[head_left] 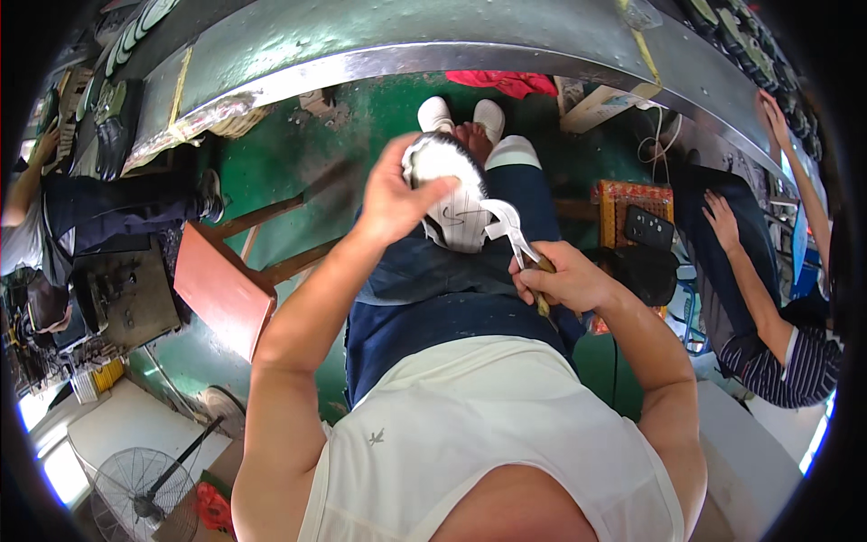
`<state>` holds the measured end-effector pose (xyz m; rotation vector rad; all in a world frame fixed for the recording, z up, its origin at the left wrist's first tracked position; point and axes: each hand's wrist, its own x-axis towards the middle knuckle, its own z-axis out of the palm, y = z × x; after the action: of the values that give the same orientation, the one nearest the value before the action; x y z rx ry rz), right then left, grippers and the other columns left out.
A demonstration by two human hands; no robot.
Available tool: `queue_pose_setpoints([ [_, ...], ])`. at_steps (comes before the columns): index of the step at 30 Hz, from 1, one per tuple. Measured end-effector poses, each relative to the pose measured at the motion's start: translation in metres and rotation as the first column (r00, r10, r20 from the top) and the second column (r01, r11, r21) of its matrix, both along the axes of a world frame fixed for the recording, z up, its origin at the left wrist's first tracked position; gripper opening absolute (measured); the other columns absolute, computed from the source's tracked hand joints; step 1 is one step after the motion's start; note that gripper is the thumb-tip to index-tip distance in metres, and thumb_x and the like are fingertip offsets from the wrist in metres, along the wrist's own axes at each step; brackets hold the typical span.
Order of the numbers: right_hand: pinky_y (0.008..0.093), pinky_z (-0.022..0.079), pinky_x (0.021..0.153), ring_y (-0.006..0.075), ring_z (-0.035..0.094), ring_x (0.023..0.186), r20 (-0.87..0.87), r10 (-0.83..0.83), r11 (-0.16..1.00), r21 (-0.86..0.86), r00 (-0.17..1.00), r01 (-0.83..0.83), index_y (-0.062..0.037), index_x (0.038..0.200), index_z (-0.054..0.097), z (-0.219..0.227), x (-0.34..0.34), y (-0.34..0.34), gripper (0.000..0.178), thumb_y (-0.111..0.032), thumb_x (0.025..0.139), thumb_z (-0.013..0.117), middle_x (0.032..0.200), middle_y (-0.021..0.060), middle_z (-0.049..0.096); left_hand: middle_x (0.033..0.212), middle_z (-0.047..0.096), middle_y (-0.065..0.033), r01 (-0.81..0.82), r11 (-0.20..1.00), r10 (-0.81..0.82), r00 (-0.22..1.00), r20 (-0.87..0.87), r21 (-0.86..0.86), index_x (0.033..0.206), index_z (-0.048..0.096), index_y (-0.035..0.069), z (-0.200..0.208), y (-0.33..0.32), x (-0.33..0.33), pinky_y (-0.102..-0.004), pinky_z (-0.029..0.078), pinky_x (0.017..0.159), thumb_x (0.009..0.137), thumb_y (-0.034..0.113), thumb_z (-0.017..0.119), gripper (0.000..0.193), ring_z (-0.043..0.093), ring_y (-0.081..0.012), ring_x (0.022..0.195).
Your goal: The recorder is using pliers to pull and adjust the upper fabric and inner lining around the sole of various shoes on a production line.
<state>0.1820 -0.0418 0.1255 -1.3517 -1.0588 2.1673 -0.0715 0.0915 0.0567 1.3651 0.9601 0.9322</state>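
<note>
My left hand (pixel 395 200) is wrapped round a pale shoe upper (pixel 459 215) with a dark, fringed-looking edge round a bright white area. The shoe rests above my lap, and my left thumb lies across it. My right hand (pixel 567 278) is closed on the handles of a pair of lasting pliers (pixel 517 237). Their bright metal head is against or just beside the shoe's right edge; contact is hard to tell. Part of the handles is hidden by my fingers.
A long metal-edged bench (pixel 379 61) runs across in front. A reddish-brown stool (pixel 221 287) stands on the left, and a phone (pixel 648 228) lies on a woven seat at right. Co-workers sit on both sides. A fan (pixel 144 497) stands at lower left.
</note>
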Motion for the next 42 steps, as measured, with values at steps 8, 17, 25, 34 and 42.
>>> queue_pose_setpoints([
  [8,0.0333,0.057,0.07,0.0203,0.068,0.082,0.346,-0.012,0.999,0.035,0.938,-0.001,0.0034,0.124,0.055,-0.005,0.054,-0.006,0.034,-0.008,0.093,0.062,0.096,0.0122,0.067,0.122,0.064,-0.02,0.191,0.98,-0.194,0.979,-0.058,-0.061,0.136,0.047,-0.008,-0.04,0.036,0.079,-0.0353,0.05,0.098,0.085,0.033,0.079,0.073,0.064,-0.0261,0.112],
  [17,0.0384,0.054,0.087,0.0347,0.056,0.114,0.827,-0.558,0.535,0.421,0.068,-0.733,0.0076,0.131,0.05,-0.037,0.058,0.012,0.052,-0.007,0.083,0.063,0.115,0.019,0.058,0.122,0.065,-0.0261,0.201,0.979,-0.173,0.905,-0.388,0.031,0.135,0.047,-0.012,-0.012,0.041,0.106,-0.0388,0.049,0.1,0.085,0.042,0.077,0.08,0.064,-0.0336,0.115],
  [25,0.028,0.056,0.07,0.0242,0.058,0.104,0.833,-0.48,0.483,-0.011,-0.275,-0.876,0.0072,0.127,0.056,0.028,0.055,0.028,0.049,-0.015,0.084,0.06,0.113,0.014,0.059,0.126,0.064,-0.0237,0.259,0.935,-0.303,0.939,-0.163,-0.242,0.137,0.043,-0.015,0.025,0.034,0.089,-0.0368,0.049,0.1,0.088,0.039,0.078,0.081,0.063,-0.0286,0.115],
  [34,0.0501,0.056,0.079,0.0343,0.053,0.117,0.848,-0.481,0.338,-0.052,-0.22,-0.94,0.005,0.13,0.057,0.023,0.061,0.044,0.05,-0.022,0.088,0.059,0.119,0.0197,0.058,0.158,0.027,-0.0293,0.295,0.898,-0.351,0.928,-0.129,-0.325,0.15,0.024,-0.016,-0.042,0.035,0.088,-0.0371,0.021,0.122,0.084,0.049,0.077,0.107,0.023,-0.0347,0.15],
  [42,0.0456,0.056,0.077,0.0346,0.053,0.119,0.87,-0.326,0.408,-0.224,-0.371,-0.885,0.0036,0.131,0.058,0.016,0.055,0.06,0.049,-0.021,0.089,0.058,0.124,0.0199,0.057,0.129,0.059,-0.0188,0.33,0.888,-0.387,0.913,-0.131,-0.32,0.133,0.049,-0.011,-0.045,0.04,0.097,-0.0345,0.045,0.104,0.074,0.028,0.087,0.081,0.057,-0.0252,0.119],
])
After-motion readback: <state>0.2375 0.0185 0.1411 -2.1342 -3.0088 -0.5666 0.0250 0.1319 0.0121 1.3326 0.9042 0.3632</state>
